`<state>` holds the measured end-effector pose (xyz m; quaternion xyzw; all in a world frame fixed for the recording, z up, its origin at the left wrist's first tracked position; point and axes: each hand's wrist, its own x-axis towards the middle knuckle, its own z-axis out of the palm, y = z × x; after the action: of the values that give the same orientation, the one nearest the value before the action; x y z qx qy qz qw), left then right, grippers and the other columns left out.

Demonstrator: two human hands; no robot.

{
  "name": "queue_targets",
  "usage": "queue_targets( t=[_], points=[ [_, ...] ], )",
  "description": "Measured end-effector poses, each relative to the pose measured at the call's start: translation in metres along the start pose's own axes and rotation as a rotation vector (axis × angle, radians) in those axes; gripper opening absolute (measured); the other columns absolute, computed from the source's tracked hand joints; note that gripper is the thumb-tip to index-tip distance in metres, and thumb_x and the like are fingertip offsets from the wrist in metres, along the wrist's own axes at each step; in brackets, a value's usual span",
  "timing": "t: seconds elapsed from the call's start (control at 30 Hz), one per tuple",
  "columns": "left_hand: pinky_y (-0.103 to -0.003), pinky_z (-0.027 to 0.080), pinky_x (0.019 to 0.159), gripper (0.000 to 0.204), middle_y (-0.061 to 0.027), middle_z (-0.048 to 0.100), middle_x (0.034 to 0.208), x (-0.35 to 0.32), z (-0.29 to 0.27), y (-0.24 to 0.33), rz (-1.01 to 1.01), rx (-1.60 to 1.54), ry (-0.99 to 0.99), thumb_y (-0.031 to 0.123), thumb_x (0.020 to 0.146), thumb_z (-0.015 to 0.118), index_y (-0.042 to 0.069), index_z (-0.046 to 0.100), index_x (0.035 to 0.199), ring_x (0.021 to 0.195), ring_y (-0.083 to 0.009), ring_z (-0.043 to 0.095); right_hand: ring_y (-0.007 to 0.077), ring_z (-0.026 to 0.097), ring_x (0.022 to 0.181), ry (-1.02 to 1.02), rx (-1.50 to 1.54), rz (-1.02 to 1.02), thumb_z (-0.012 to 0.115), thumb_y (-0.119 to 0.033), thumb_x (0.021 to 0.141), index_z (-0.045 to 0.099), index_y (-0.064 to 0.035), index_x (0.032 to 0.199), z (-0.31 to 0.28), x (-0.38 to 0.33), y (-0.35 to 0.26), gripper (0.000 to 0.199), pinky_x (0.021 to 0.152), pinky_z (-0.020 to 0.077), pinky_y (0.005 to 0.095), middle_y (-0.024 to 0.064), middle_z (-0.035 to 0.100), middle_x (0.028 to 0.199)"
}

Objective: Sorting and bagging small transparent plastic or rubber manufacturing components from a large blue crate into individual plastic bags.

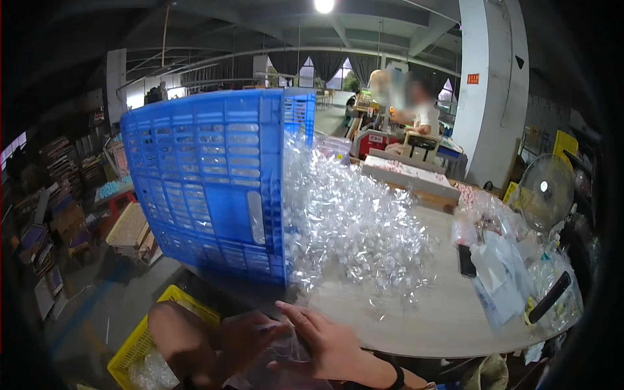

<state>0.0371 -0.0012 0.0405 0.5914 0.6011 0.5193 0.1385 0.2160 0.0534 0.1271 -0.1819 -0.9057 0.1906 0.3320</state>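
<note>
My left hand [252,337] is in shadow at the lower middle, close to the table's near edge. Its fingers are bent together around clear plastic film [286,351], which hangs between my two hands. Beside it, my right hand [325,343] is open, its fingers stretched out and the thumb apart, next to the same film. A dark band circles the right wrist. Beyond the hands, a heap of small clear plastic pieces [364,221] spreads over the pale table [390,325]. The heap spills from a blue slotted crate [221,175] tipped on its side.
A yellow basket [172,296] holding clear plastic stands below the table at left. Along the right side are a phone [466,260], plastic bags [500,273], a black handheld object [550,298] and a fan [546,192]. Another person [422,114] sits farther back near a white pillar [491,97].
</note>
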Motion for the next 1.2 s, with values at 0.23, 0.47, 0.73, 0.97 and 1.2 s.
queue_targets(
  t=[0.23, 0.47, 0.73, 0.97, 1.2],
  points=[
    [-0.028, 0.043, 0.044, 0.023, -0.0057, 0.056, 0.054, 0.004, 0.019, -0.015, 0.251, 0.211, 0.001, 0.022, 0.07, 0.081, 0.009, 0.062, 0.065, 0.044, -0.0201, 0.052, 0.0381, 0.059, 0.091, -0.065, 0.249, 0.11, 0.06, -0.006, 0.078, 0.054, -0.0061, 0.121, 0.051, -0.035, 0.066, 0.044, 0.079, 0.048, 0.0419, 0.0165, 0.062, 0.098],
    [-0.04, 0.042, 0.056, 0.01, -0.0123, 0.053, 0.066, 0.006, -0.003, 0.002, 0.218, 0.067, -0.121, 0.009, 0.078, 0.065, 0.003, 0.059, 0.074, 0.061, -0.0297, 0.055, 0.0281, 0.058, 0.071, -0.194, 0.334, 0.132, 0.063, -0.006, 0.081, 0.064, -0.0038, 0.094, 0.016, -0.039, 0.081, 0.013, 0.063, 0.0467, 0.0335, 0.0137, 0.06, 0.083],
    [-0.033, 0.049, 0.064, 0.012, -0.012, 0.063, 0.079, 0.024, -0.009, -0.001, 0.16, -0.103, -0.218, 0.013, 0.083, 0.064, 0.003, 0.065, 0.089, 0.073, -0.0259, 0.063, 0.0048, 0.048, 0.071, -0.404, 0.712, 0.46, 0.07, -0.003, 0.081, 0.059, -0.0048, 0.085, 0.024, -0.041, 0.108, 0.013, 0.061, 0.0424, 0.023, -0.0036, 0.054, 0.077],
    [-0.029, 0.047, 0.061, 0.011, -0.0054, 0.061, 0.073, 0.026, 0.005, -0.028, -0.124, -0.35, -0.355, 0.014, 0.087, 0.065, 0.004, 0.064, 0.083, 0.068, -0.0135, 0.059, 0.0205, 0.059, 0.075, -0.489, 0.828, 0.146, 0.066, -0.004, 0.084, 0.063, 0.0004, 0.095, 0.025, -0.035, 0.131, 0.013, 0.064, 0.0461, 0.0309, 0.0114, 0.062, 0.083],
    [-0.033, 0.043, 0.056, 0.016, -0.0058, 0.054, 0.066, 0.012, 0.041, -0.063, 0.044, -0.283, -0.146, 0.014, 0.086, 0.064, 0.004, 0.059, 0.075, 0.059, -0.0204, 0.053, 0.0154, 0.052, 0.065, -0.394, 0.729, 0.275, 0.062, -0.009, 0.087, 0.062, -0.0005, 0.087, 0.027, -0.031, 0.138, 0.009, 0.057, 0.0408, 0.0279, 0.0073, 0.055, 0.072]
  ],
)
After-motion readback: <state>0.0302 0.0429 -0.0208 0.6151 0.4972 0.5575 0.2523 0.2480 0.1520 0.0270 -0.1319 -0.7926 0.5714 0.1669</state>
